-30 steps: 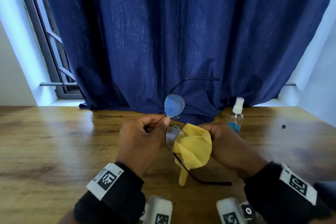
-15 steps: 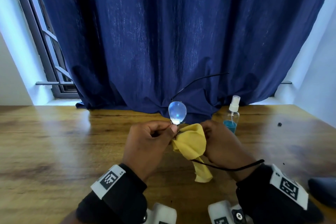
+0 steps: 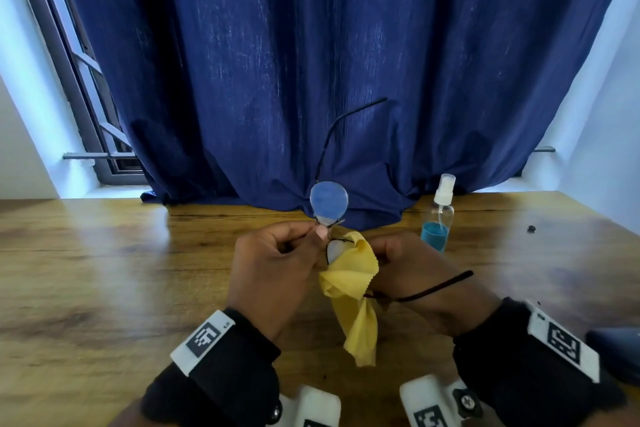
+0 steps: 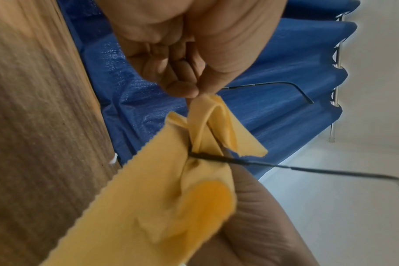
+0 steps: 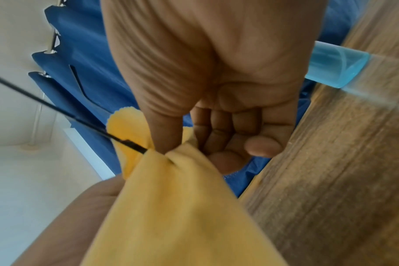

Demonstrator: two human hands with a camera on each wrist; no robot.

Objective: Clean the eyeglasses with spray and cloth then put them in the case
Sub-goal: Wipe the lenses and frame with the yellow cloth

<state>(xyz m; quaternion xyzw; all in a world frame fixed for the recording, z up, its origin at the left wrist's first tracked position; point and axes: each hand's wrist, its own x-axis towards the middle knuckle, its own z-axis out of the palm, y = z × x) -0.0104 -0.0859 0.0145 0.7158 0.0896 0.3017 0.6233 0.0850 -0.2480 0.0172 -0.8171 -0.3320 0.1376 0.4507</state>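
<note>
Thin black-framed eyeglasses (image 3: 329, 202) are held upright above the wooden table (image 3: 104, 270), one round lens on top, the other (image 3: 334, 249) half covered by a yellow cloth (image 3: 349, 284). My left hand (image 3: 273, 263) pinches the frame at the bridge between thumb and forefinger. My right hand (image 3: 412, 270) pinches the yellow cloth (image 5: 171, 207) around the lower lens, thumb pressed on the fabric. One temple arm (image 3: 349, 114) points up and right, the other (image 3: 433, 289) lies across my right wrist. In the left wrist view the cloth (image 4: 171, 189) hangs from the frame (image 4: 262, 164).
A clear spray bottle (image 3: 438, 215) with blue liquid and a white nozzle stands behind my right hand, near the dark blue curtain (image 3: 329, 62). A dark case (image 3: 616, 343) lies at the right edge of the table. A small black speck (image 3: 531, 228) rests far right.
The glasses have tilted so the upper temple arm swung up and the lower one rose across my right wrist. The cloth has bunched tighter around the lower lens.
</note>
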